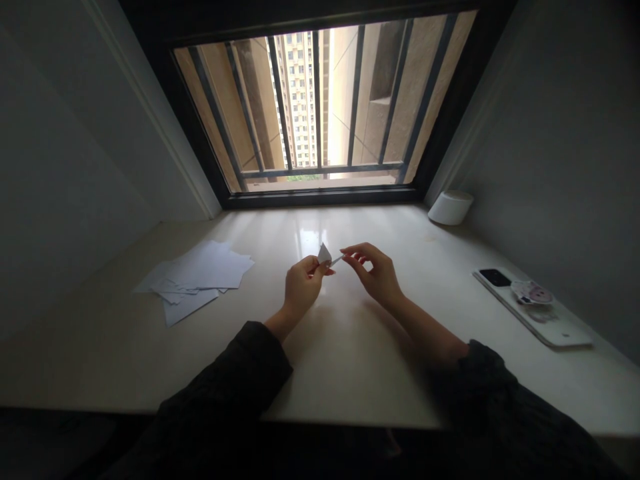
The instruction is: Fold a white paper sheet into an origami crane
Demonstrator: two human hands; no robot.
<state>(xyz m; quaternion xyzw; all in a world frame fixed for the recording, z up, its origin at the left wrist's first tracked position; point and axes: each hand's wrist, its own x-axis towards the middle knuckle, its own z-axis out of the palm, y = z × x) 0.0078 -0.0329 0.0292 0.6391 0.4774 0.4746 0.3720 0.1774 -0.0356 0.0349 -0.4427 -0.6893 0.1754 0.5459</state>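
White counter [345, 373], barred window [316, 107] behind. Loose paper sheets [207, 265] left, smartphone [530, 308] right. Right hand [376, 272] and left hand [303, 283] both pinch folded white paper [325, 255], over counter's middle. Peak [323, 247] points up toward window; narrow tip [337, 260] slants right, slightly up, to right fingertips; overall long axis unclear.

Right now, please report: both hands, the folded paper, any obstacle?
Left hand pinches folded paper. Right hand pinches thin tip. Paper sheets left, phone right, both apart.
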